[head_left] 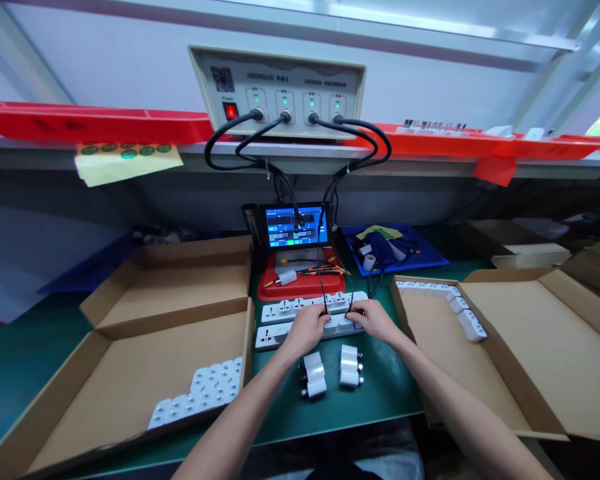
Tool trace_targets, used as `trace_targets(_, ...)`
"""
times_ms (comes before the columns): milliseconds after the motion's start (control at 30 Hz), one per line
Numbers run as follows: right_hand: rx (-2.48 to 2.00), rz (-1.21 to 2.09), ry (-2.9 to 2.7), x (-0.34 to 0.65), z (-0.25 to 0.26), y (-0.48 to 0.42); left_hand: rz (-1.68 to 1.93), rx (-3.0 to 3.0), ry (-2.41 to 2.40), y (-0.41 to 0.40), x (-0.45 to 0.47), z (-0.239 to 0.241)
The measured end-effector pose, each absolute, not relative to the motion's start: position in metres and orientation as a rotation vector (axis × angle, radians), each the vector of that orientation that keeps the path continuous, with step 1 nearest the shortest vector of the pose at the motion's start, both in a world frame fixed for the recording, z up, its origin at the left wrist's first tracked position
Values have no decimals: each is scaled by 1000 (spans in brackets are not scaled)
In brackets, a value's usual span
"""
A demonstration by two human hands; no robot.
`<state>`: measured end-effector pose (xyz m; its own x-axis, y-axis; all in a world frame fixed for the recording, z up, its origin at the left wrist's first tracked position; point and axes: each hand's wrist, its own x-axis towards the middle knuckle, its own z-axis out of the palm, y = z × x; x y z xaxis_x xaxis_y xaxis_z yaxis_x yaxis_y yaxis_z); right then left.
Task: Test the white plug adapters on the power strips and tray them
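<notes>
A: ok so what are the hands actually doing here?

B: Left hand [306, 330] has its fingers pinched narrow on a thin black lead [323, 283], right over the front power strip [266, 338]. Right hand [375, 321] is doing pretty much the same, fingers narrow on a second lead [352, 290], near the strip's right end. The very tips of both leads are hidden, so can't tell if they're touching anything.

A: and where are the strips?

B: Middle of the green tabletop [386, 395]. The rear power strip [271, 313] lies just behind the front one, sockets up. White pieces sit along the front one, partly covered by the hands.

A: what about the loose stuff?

B: Two little groups of white blocks lie nearer the person: the left group [314, 373] and the right group [350, 365], a gap between them. Open cardboard boxes either side, left box [145, 357] and right box [443, 333], both with more white blocks inside.

A: screen on?

B: Yep, the screen [283, 233] is lit, behind the red tray [305, 291].
</notes>
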<state>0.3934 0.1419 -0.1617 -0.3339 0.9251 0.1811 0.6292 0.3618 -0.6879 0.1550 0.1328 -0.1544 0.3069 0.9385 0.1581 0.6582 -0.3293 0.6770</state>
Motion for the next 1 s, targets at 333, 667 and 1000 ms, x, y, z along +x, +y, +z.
trace_targets(333, -1344, 501, -2195, 392, -164, 136, 685, 2121, 1418, 135, 156, -152)
trace_targets(667, -1394, 361, -2296, 389, -166, 133, 546, 2261, 1460, 130, 160, -147)
trace_targets(1000, -1348, 37, -2372, 365, -131, 106, 574, 2440, 1493, 115, 127, -146)
